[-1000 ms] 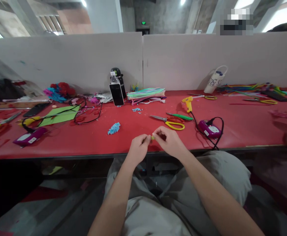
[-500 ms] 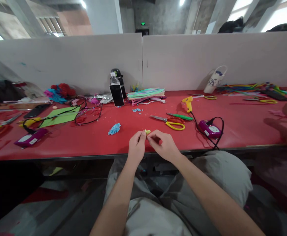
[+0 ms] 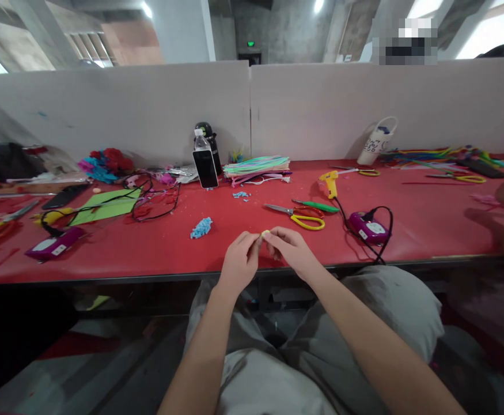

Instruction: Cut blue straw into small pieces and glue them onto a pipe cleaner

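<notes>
Between my fingertips, just above the table's front edge, is a small yellow piece [image 3: 265, 233], mostly covered by the fingers. My left hand [image 3: 240, 259] pinches it from the left, and my right hand [image 3: 290, 249] grips it from the right with thumb and forefinger. A small pile of light blue pieces [image 3: 201, 227] lies to the left of my hands. More blue bits [image 3: 240, 195] are farther back. Behind my right hand rest yellow-and-red-handled scissors [image 3: 307, 221] and a green tool [image 3: 319, 206].
On the red table [image 3: 156, 248], a yellow glue gun [image 3: 329, 184] and purple box [image 3: 368, 227] with a black cable are at right. A phone [image 3: 205, 168] leans on a bottle at the back, beside pipe cleaners [image 3: 258, 166]. Another person's hand is at far right.
Both hands have shifted slightly to the right. My right thumb now lies over the yellow piece, which shows less than before.
</notes>
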A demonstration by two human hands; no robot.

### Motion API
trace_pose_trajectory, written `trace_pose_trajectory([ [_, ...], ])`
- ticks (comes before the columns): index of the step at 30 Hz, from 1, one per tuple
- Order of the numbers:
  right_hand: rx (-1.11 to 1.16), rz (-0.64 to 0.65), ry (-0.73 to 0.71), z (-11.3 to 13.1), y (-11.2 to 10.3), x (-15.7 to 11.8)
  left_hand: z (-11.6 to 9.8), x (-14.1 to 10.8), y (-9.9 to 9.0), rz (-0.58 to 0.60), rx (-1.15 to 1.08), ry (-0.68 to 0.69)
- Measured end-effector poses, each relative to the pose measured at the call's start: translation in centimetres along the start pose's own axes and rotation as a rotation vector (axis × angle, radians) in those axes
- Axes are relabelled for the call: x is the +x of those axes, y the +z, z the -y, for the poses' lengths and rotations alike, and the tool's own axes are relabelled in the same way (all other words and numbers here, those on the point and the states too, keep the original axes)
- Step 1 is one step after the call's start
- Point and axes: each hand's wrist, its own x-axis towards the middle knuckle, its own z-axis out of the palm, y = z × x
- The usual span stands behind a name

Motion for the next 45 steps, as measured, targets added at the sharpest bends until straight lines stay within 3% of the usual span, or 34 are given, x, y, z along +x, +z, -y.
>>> trace_pose_trajectory([
  [5,-0.089,0.021,-0.044,-0.1,-0.2,0.0,-0.1,-0.1,-0.1,0.027,0.022,-0.012],
  [10,-0.297,0.021,-0.194,0.1,-0.3,-0.5,-0.1,-0.2,-0.2,0.035,-0.062,-0.103],
  [18,-0.448,0.145,-0.352,1.4,-0.7,-0.8,0.6,-0.2,0.0,0.112,-0.803,-0.356],
  [22,-0.464,0.135,-0.374,1.5,-1.0,-1.0,0.3,-0.3,0.2,0.168,-1.155,-0.468],
  [31,-0.279,0.156,-0.35,0.9,-0.9,-0.8,-0.1,-0.3,-0.1,0.44,-1.724,-0.656],
  [37,-0.292,0.116,-0.322,1.4,-0.8,-1.0,0.0,-0.1,0.2,0.385,-1.625,-0.613],
  [45,-0.234,0.11,-0.24,1.2,-1.2,-0.6,0.3,-0.1,-0.9,0.255,-1.02,-0.517],
])
